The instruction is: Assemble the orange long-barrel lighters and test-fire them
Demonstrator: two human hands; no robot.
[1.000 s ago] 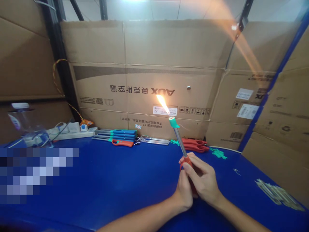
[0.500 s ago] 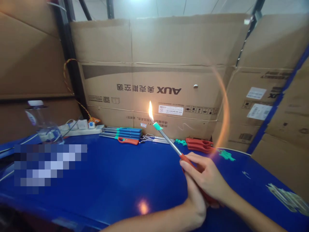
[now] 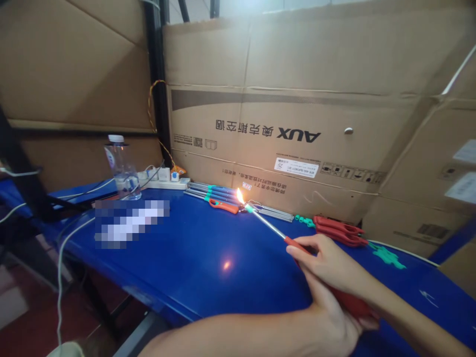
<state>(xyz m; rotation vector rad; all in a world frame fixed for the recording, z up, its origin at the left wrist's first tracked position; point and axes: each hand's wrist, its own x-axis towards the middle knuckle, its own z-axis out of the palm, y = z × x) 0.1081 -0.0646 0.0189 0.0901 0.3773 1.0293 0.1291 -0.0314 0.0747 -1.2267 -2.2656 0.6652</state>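
Standing across the far side: a brown cardboard panel (image 3: 305, 59). In front, blue table (image 3: 186, 263). Both forearms come in from the near side. Clear bottle (image 3: 124, 171) and white power strip (image 3: 167, 184) at far left.

Red lighter (image 3: 293, 242) is up above the table, right of middle, slanting from the hands toward the far middle. Right hand (image 3: 330, 260): fingers closed around the front of the handle, just behind the metal tube. Left hand (image 3: 332, 320): nearer, at the handle's rear, fingers seem wrapped round it, partly hidden; can't tell how tight.

Lying at the far edge, left to right: blue-handled lighters (image 3: 223, 192), orange-handled lighter (image 3: 224, 206) on their near side, loose metal rods (image 3: 275, 213), red handles (image 3: 340, 230), green pieces (image 3: 388, 255).

Handling, my guess: light, long, stiff all along; handle is probably hard plastic, slightly slick, easy to keep with wrapped fingers. Take hold at the red handle only. Metal tube (image 3: 269, 224) likely hot toward the far end, no touching. Green tip (image 3: 250, 208) on that end looks the weakest part, could soften. Smallest: flame (image 3: 240, 197), lit at the tip.
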